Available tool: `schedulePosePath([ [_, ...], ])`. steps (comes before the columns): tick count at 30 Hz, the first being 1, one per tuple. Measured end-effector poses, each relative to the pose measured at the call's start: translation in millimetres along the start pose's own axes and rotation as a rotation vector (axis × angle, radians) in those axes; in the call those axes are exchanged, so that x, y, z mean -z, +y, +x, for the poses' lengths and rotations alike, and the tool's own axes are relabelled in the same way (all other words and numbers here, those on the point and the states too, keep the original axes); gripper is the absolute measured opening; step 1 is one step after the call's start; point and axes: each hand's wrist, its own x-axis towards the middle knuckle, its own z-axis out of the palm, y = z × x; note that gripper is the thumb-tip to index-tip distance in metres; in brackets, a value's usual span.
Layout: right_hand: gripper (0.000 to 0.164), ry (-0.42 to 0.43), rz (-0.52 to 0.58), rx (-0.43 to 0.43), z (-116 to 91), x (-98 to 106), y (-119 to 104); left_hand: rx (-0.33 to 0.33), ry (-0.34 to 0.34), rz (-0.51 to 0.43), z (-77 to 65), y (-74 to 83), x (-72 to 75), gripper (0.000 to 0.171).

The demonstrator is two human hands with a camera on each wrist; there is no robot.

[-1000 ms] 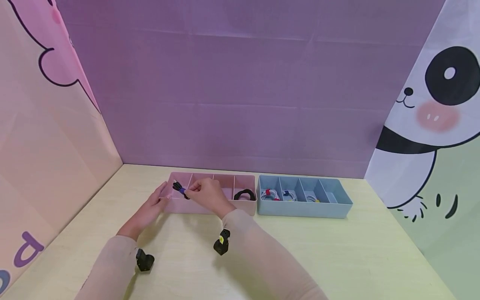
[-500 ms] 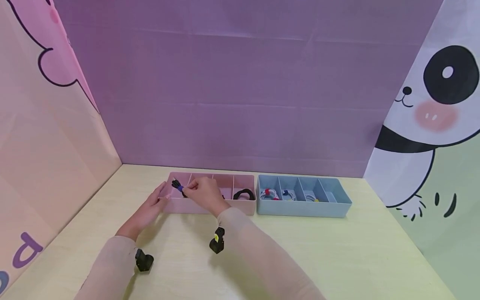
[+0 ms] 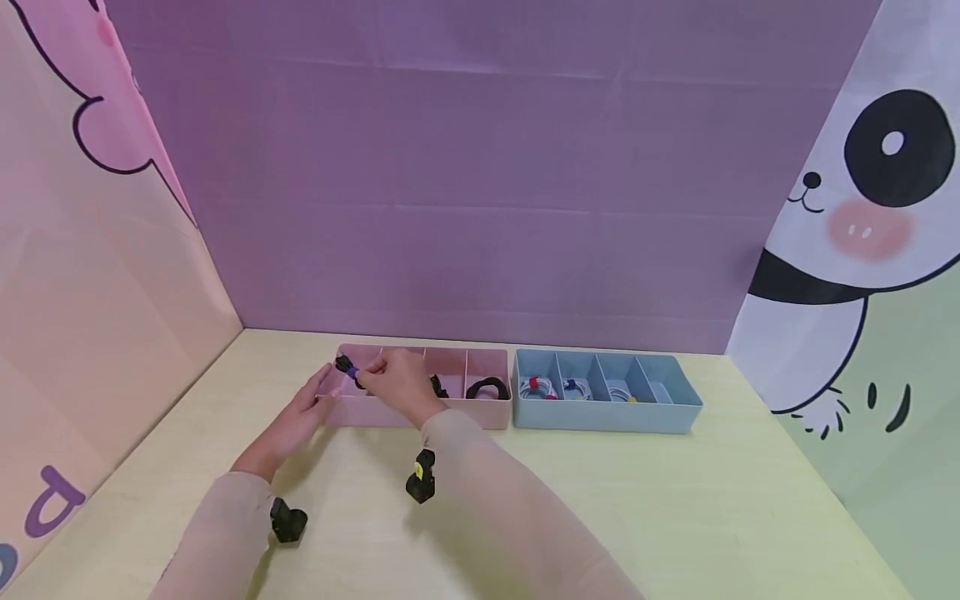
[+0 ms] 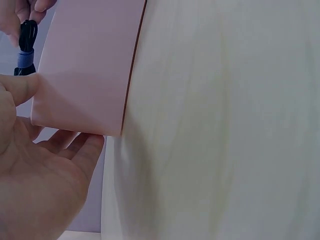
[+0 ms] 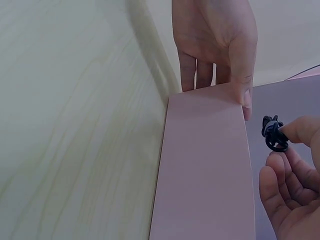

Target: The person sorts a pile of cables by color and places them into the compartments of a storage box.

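Observation:
My right hand (image 3: 401, 385) pinches a coiled black cable (image 3: 344, 365) wrapped with a blue tie. It holds the bundle above the leftmost compartment of a pink divided storage box (image 3: 420, 415). In the left wrist view the cable (image 4: 27, 37) hangs just past the box's rim. My left hand (image 3: 294, 417) grips the box's left end. Its thumb lies at the rim and its fingers lie along the outer end wall, as the right wrist view also shows. A black cable coil (image 3: 487, 386) lies in the pink box's rightmost compartment, and another black cable (image 3: 438, 387) shows partly beside my right hand.
A blue divided box (image 3: 607, 418) stands close to the pink one's right side. White cable coils lie in several of its compartments, with red (image 3: 534, 384), blue and yellow ties. A purple backdrop (image 3: 480, 183) rises behind the table (image 3: 637, 508).
My right hand has moved a little left with the black cable, uncovering another black cable in the pink box. The left hand stays at the box's end.

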Motion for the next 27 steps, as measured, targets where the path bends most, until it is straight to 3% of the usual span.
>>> schedulePosePath([
  [15,0.014,0.038,0.001,-0.069,4.6,-5.6,-5.2,-0.007,0.000,-0.021,-0.3,-1.3,0.1,0.075],
  [27,0.025,0.019,-0.049,0.005,-0.2,-2.7,0.6,-0.033,0.011,-0.038,-0.4,-1.0,-1.3,0.076],
])
